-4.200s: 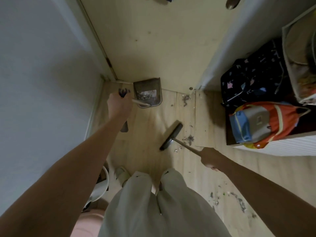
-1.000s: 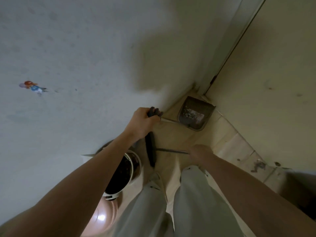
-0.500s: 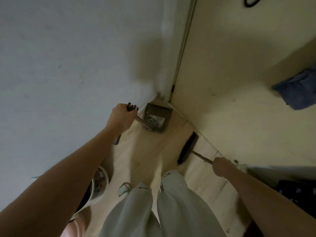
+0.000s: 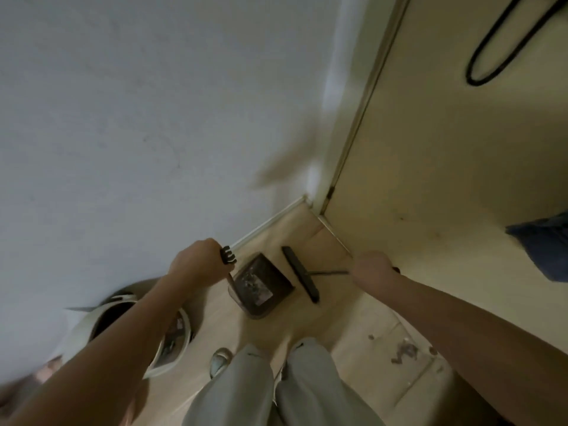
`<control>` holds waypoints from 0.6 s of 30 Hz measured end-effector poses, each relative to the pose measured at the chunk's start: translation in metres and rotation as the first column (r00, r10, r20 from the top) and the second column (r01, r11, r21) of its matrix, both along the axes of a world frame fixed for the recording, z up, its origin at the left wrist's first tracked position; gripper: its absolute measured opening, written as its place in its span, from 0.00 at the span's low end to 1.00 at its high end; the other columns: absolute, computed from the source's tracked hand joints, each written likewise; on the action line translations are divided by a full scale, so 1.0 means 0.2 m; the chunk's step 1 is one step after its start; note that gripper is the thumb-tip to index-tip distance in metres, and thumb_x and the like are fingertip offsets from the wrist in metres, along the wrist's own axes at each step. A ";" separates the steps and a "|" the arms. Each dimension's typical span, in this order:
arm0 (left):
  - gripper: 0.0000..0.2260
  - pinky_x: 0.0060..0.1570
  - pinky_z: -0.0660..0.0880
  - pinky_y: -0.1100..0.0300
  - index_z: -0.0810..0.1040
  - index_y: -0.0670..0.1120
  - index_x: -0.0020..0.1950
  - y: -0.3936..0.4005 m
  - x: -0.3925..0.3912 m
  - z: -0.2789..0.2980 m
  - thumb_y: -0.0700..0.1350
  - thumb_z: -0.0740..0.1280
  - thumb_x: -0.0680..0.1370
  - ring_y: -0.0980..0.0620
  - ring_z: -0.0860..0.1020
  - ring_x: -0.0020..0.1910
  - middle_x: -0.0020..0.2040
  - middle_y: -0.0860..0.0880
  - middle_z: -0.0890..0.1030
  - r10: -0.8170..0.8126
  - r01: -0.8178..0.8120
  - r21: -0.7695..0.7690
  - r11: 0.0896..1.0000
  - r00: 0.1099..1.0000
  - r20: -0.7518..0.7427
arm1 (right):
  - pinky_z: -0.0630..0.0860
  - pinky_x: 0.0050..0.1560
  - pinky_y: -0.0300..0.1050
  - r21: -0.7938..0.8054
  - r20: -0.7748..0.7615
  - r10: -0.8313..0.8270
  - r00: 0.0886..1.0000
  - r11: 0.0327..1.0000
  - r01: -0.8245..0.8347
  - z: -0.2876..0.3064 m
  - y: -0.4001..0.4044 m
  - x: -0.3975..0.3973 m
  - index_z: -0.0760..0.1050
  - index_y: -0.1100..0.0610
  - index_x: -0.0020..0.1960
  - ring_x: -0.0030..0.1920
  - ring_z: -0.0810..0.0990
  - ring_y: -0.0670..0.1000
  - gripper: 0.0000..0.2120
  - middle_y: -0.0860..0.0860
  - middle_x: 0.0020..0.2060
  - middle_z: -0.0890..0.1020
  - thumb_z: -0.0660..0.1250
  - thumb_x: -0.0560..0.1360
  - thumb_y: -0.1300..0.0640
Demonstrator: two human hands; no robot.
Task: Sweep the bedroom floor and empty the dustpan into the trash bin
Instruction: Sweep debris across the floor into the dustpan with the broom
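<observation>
1. Pale wood floor (image 4: 267, 329) fills the corner where the grey wall (image 4: 123, 118) meets the cream door (image 4: 445, 179); the head view has tipped a little further up than half a second ago, so more wall and door show.
2. At the top of the long dustpan handle, the left hand (image 4: 196, 265) is clenched around the dark grip, whose comb-like teeth stick out past the knuckles. It held that grip the same way half a second ago.
3. Below that hand, the dustpan (image 4: 261, 287) sits low over the floor with a patch of grey debris in its tray. Its open mouth now faces the broom, whereas before it sat closer to the corner.
4. Grasping the thin broom handle, the right hand (image 4: 373, 267) has its fingers curled around the shaft. It has risen and come nearer the dustpan than in the earlier frame.
5. Just to the right of the dustpan lies the broom (image 4: 299, 276) head, a dark bar now almost touching the pan's edge; half a second ago it lay well apart, along the door's foot.
6. Partly hidden under the left forearm at lower left, the white trash bin (image 4: 172, 358) stands open with a dark inside.
7. Near the right leg, dust and grey marks (image 4: 402, 353) lie on the boards.
8. A black cord (image 4: 479, 66) loops on the door, and a blue cloth (image 4: 544, 250) shows at the right edge.
</observation>
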State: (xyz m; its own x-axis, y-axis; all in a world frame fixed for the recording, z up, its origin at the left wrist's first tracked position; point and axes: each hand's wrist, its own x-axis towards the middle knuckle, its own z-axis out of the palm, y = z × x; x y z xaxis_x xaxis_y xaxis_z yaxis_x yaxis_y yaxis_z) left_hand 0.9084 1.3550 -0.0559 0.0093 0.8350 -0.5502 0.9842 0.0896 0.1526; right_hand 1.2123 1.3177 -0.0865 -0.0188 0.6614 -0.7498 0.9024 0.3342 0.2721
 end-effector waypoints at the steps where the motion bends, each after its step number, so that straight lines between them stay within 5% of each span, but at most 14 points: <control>1: 0.14 0.36 0.71 0.59 0.75 0.47 0.37 -0.02 -0.07 0.01 0.56 0.68 0.74 0.51 0.78 0.36 0.34 0.50 0.77 0.026 -0.026 -0.007 1.000 1.000 0.001 | 0.74 0.48 0.43 0.017 -0.002 0.098 0.995 0.995 -0.098 0.00 0.08 -0.09 0.77 0.60 0.57 0.54 0.79 0.52 0.11 0.53 0.58 0.78 0.57 0.80 0.64; 5: 0.11 0.36 0.70 0.59 0.75 0.48 0.42 -0.13 -0.27 0.04 0.55 0.68 0.74 0.51 0.78 0.39 0.38 0.51 0.78 0.012 -0.013 -0.052 0.999 0.999 -0.034 | 0.76 0.49 0.43 0.004 0.068 0.402 0.913 0.915 -0.403 0.03 0.30 -0.45 0.77 0.59 0.57 0.53 0.79 0.52 0.10 0.53 0.54 0.78 0.60 0.78 0.65; 8: 0.09 0.42 0.74 0.58 0.76 0.51 0.51 -0.22 -0.41 0.05 0.52 0.66 0.73 0.49 0.79 0.45 0.46 0.51 0.80 0.007 -0.008 -0.034 0.999 1.000 -0.021 | 0.75 0.45 0.42 0.016 0.112 0.491 0.864 0.868 -0.496 0.06 0.39 -0.74 0.76 0.57 0.48 0.40 0.76 0.51 0.07 0.54 0.41 0.76 0.60 0.77 0.66; 13: 0.06 0.36 0.73 0.58 0.76 0.50 0.43 -0.34 -0.70 0.03 0.51 0.65 0.73 0.51 0.77 0.37 0.36 0.53 0.77 0.085 -0.088 -0.061 0.994 0.995 -0.050 | 0.77 0.55 0.48 0.027 0.082 0.577 0.813 0.814 -0.580 0.01 0.42 -1.17 0.77 0.59 0.60 0.56 0.79 0.55 0.15 0.54 0.56 0.78 0.59 0.77 0.67; 18: 0.12 0.44 0.75 0.55 0.79 0.51 0.54 -0.40 -0.86 -0.02 0.52 0.64 0.73 0.47 0.80 0.47 0.47 0.50 0.81 -0.008 0.001 -0.063 0.998 0.992 -0.125 | 0.75 0.59 0.48 0.017 0.038 0.541 0.840 0.840 -0.542 -0.09 0.44 -1.43 0.74 0.56 0.63 0.59 0.77 0.55 0.15 0.54 0.60 0.77 0.55 0.80 0.65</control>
State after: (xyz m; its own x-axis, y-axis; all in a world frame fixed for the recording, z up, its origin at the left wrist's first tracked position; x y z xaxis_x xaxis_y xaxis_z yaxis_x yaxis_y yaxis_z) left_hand 0.7362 1.2741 -0.0590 -0.0593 0.7990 -0.5983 0.9956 0.0906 0.0224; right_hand 0.9271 1.4051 -0.1036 -0.3573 0.5718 -0.7385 0.5709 0.7595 0.3119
